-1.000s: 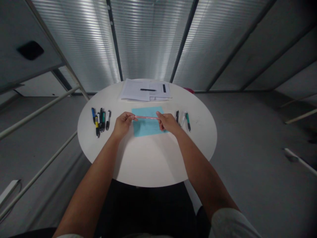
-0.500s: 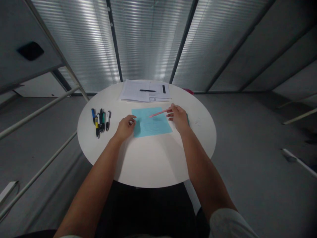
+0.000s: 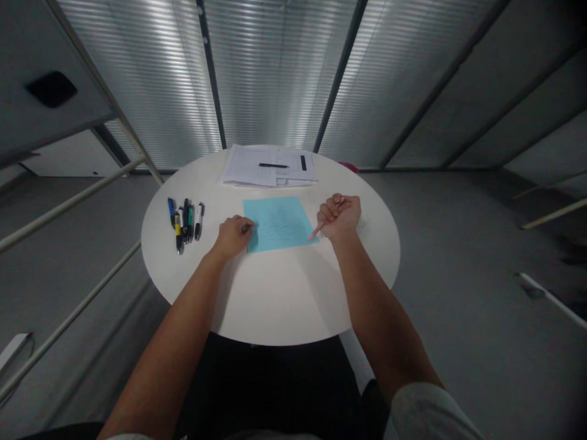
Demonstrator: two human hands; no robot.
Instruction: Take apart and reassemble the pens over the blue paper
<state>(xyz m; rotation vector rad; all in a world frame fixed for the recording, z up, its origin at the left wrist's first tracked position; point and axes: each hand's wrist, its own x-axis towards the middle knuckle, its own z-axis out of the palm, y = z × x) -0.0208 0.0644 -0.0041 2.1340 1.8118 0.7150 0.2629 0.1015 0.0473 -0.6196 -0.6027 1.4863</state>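
A light blue sheet (image 3: 279,223) with faint writing lies on the round white table (image 3: 275,305). At its left edge is my left hand (image 3: 233,235), its fingers closed on a small dark object (image 3: 246,228) that I cannot make out. My right hand (image 3: 339,215) is turned with the palm partly up at the sheet's right side, fingers curled round a pink pen (image 3: 316,231). The pen points down and left over the sheet's lower right corner.
Several pens and markers (image 3: 184,223) lie at the table's left. Stacked white papers (image 3: 250,166) with a black pen (image 3: 274,165) on top rest at the far edge. Metal rails (image 3: 68,211) stand left of the table.
My right hand has rolled over and curled its fingers, and the pink pen's end has swung from the sheet's middle to its lower right corner. My left hand's fingers have closed more.
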